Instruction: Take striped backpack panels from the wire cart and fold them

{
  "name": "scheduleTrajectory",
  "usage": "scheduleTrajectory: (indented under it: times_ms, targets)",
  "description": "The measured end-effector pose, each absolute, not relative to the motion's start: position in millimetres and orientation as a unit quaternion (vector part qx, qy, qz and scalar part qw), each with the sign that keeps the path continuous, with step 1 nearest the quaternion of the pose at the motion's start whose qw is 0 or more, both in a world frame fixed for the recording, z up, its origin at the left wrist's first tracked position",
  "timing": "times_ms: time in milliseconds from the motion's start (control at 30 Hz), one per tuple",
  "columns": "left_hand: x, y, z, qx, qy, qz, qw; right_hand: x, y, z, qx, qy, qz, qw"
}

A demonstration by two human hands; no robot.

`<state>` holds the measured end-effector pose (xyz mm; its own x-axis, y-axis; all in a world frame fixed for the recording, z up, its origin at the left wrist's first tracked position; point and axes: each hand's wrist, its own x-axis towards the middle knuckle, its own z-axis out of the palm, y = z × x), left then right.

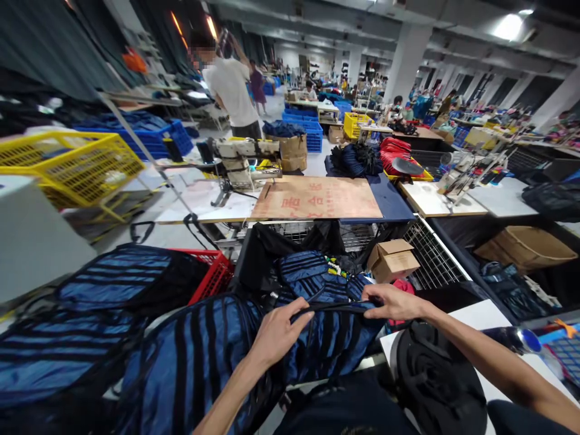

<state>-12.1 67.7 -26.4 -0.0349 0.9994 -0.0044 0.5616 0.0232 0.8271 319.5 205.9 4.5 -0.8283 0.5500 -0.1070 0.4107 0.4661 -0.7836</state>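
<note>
A blue fabric panel with black stripes (333, 344) hangs in front of me, its black edge stretched between both hands. My left hand (283, 326) pinches that edge at its left end, thumb and fingers closed. At the right end my right hand (390, 302) grips the same edge with its fingers curled. Left of my left hand lies another blue striped piece (199, 344), bulging and partly behind my forearm. Beyond my hands, more blue striped fabric (301, 269) rests in a dark bin.
A roll of black webbing (435, 374) lies on a white tabletop by my right arm. Ahead are a small cardboard box (393, 260), a sewing machine (247, 160) and a brown board (317, 198). A red crate (217, 275) stands left. One person (233, 90) stands farther back.
</note>
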Motion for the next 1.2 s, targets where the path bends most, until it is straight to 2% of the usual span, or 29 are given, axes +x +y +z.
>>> scheduleTrajectory:
  times_ms: [100,167,367,433,600,700,833,933,1067,1133,1200]
  targets:
    - [-18,89,-54,0.637,0.665,0.37,0.123,303,200,-13,-0.321,-0.876,0.326,0.151]
    - [-24,102,-65,0.665,0.638,0.387,0.004,295,192,-17,-0.349,-0.868,0.301,0.187]
    - [-61,111,-62,0.742,0.536,0.329,-0.232,301,165,0,-0.294,-0.793,0.507,0.165]
    - [-68,107,-59,0.756,0.513,0.311,-0.262,305,166,2,-0.29,-0.81,0.48,0.17]
    - [-53,98,-62,0.775,0.503,0.288,-0.252,312,199,-26,-0.386,-0.883,0.158,0.214]
    - [-41,96,-63,0.76,0.523,0.295,-0.248,318,219,-43,-0.418,-0.879,0.045,0.223]
    - [-31,90,-53,0.737,0.54,0.323,-0.245,316,222,-38,-0.404,-0.887,0.015,0.221]
    - [-13,81,-41,0.759,0.512,0.34,-0.215,295,202,-24,-0.339,-0.909,0.022,0.243]
    - [20,73,-31,0.797,0.451,0.384,-0.121,266,169,-14,-0.198,-0.953,0.08,0.216]
    - [24,71,-30,0.77,0.481,0.413,-0.067,266,164,-10,-0.183,-0.956,0.09,0.209]
    - [16,68,-33,0.746,0.52,0.415,-0.01,274,170,-5,-0.201,-0.945,0.092,0.24]
